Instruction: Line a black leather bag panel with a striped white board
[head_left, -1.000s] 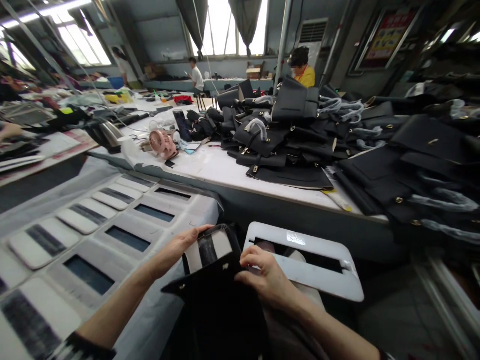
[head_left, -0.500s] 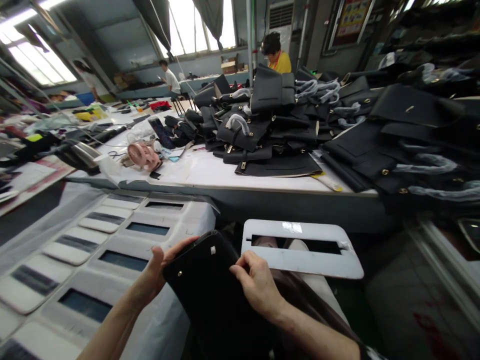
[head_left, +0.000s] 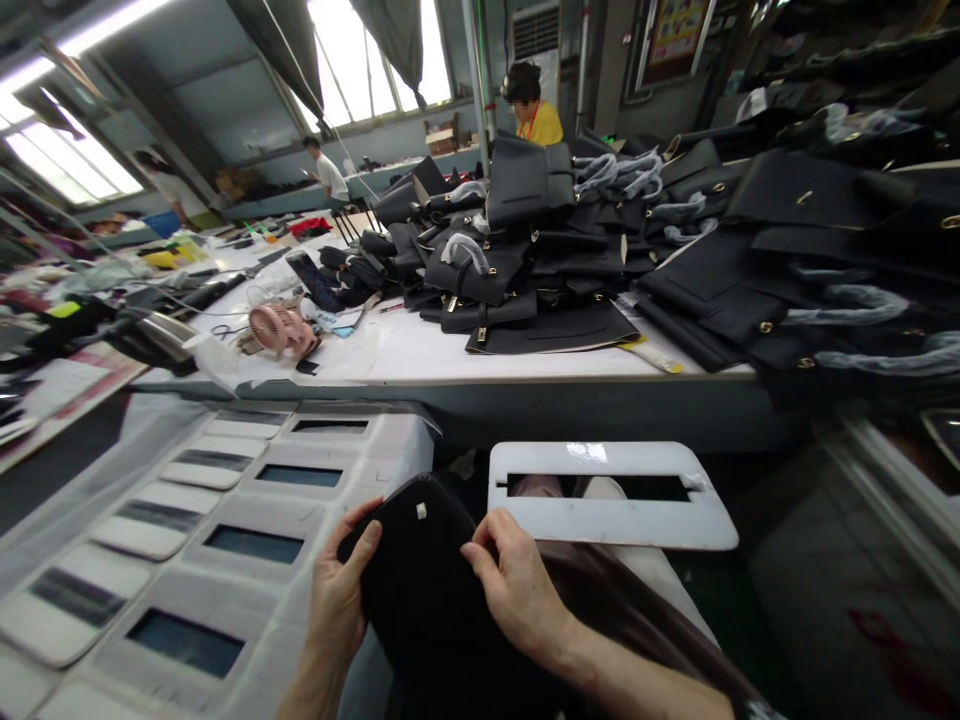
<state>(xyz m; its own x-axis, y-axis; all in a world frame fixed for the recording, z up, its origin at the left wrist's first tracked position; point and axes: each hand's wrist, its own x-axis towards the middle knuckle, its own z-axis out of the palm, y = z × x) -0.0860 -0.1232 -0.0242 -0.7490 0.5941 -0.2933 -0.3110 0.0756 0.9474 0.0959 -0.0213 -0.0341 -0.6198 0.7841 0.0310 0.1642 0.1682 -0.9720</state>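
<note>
Before me, over my lap, is a black bag piece [head_left: 431,600] with rounded top corners and a small white patch [head_left: 421,511] near its upper edge. My left hand [head_left: 345,565] grips its upper left corner, thumb on the near face and fingers behind. On the opposite edge, my right hand [head_left: 510,565] pinches the material between thumb and curled fingers. The lower end of the piece drops out of view. Just beyond my right hand lies a white slotted board [head_left: 600,522] with rounded corners.
On the left, a white-covered surface [head_left: 360,540] carries several slotted pale panels [head_left: 161,520]. Across the front runs a white table [head_left: 397,360] with a pink fan [head_left: 281,330], a metal kettle [head_left: 154,340] and piled black bags [head_left: 525,250]. A person in yellow [head_left: 544,122] is behind the pile.
My left hand has shifted down and round the corner, its thumb now on the near face, covering the small metal stud seen before. My right hand stays at its edge. The view has shifted slightly.
</note>
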